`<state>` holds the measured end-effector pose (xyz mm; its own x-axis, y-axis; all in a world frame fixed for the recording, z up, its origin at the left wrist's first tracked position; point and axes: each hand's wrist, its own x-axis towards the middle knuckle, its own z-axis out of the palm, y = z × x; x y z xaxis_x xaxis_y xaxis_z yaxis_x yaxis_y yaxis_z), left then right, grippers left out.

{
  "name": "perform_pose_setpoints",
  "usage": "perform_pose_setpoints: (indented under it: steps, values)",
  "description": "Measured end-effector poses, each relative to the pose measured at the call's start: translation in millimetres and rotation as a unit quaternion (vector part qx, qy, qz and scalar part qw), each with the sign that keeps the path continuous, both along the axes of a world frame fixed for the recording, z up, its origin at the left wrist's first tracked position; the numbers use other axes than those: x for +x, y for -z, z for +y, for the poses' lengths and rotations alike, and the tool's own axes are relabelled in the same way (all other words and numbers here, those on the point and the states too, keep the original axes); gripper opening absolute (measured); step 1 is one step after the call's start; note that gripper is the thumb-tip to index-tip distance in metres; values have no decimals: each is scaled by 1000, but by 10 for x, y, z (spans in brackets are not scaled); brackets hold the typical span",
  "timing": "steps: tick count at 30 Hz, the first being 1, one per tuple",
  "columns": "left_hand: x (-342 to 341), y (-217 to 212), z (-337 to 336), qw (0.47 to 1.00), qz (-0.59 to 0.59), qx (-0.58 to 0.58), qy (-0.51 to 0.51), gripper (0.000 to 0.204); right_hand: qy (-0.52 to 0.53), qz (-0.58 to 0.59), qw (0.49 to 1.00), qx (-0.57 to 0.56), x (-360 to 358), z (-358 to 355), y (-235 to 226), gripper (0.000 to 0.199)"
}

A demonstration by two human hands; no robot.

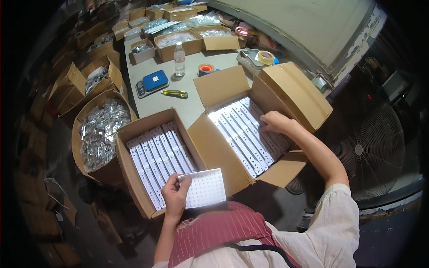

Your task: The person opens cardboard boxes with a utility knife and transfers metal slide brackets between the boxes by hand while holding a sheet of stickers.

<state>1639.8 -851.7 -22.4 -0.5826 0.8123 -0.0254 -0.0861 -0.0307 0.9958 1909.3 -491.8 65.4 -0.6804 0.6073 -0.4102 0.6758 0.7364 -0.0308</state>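
My left hand (174, 194) pinches a white sheet (205, 190) printed with rows of tiny marks, like a sticker sheet, by its left edge. It is held over the near right corner of the left carton (129, 181), which is packed with rows of white perforated metal strips (152, 156). Over the right carton (221, 154), its flaps spread, my right hand (276, 122) is closed, fingertips down at the right side of similar strips (241, 134). What those fingertips hold, if anything, is hidden.
A box of bagged metal parts (103, 134) stands at the left. On the table are a scale (153, 84), a yellow utility knife (174, 94), a bottle (179, 60) and tape rolls (206, 69). Filled cartons (178, 47) line the back; a fan (368, 149) stands right.
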Motion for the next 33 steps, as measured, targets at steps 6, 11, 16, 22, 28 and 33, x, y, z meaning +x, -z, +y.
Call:
perform_pose_setpoints:
  steps: [6,11,16,22,28,33]
  values:
    - [27,-60,-25,999,29,-16,-10,15,-79,100,992,-4,256,110,35,13]
    - [-6,-57,-22,1000,0,-3,-9,14,-60,51,996,-40,232,85,91,17]
    - [-2,-56,9,999,-40,9,-5,13,-84,79,993,-37,273,94,152,19]
    - [-30,-19,-1,1000,-29,10,-2,12,-117,117,986,-6,288,37,213,17]
    - [-34,-93,-22,998,-54,19,11,11,-191,20,966,173,155,69,107,15]
    - [-2,-65,-18,1000,9,-25,5,11,-183,284,936,97,-467,-643,-54,14]
